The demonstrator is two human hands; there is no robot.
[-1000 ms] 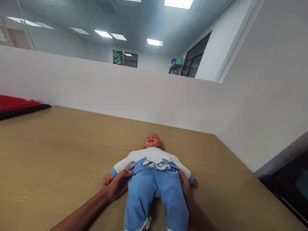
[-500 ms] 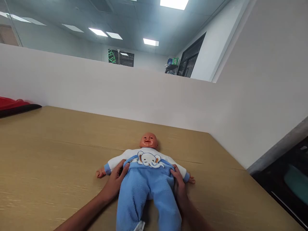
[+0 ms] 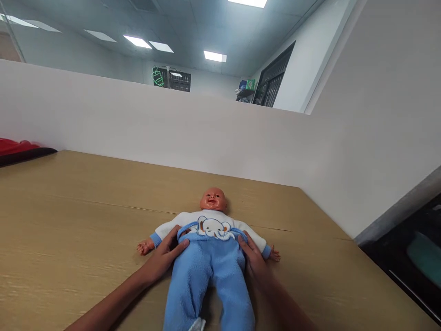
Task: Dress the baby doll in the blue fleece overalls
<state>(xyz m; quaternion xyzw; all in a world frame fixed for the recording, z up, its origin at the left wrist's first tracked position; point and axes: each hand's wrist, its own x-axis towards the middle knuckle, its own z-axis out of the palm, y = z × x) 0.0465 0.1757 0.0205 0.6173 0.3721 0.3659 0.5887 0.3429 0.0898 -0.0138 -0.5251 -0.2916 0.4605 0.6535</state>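
A baby doll (image 3: 213, 200) lies face up on the wooden table, its head away from me and its arms spread. It wears a white top with blue cuffs and an elephant face (image 3: 214, 228) on the chest, and fleecy blue pants (image 3: 210, 271). My left hand (image 3: 169, 248) grips the waistband at the doll's one side, thumb on the front of the cloth and fingers partly under it. On the other side, my right hand (image 3: 253, 255) pinches the same waistband, its thumb over the front. A whitish tag (image 3: 197, 324) shows near one pant leg's lower end.
The brown table (image 3: 86, 220) meets a low white wall (image 3: 172, 128) at the back. Something red (image 3: 17, 146) with a black edge lies at the far left. A dark object (image 3: 413, 257) stands beyond the table's right edge.
My right hand has shifted slightly inward along the waistband, and my left thumb reaches a little further over the front. The doll stays lying in place.
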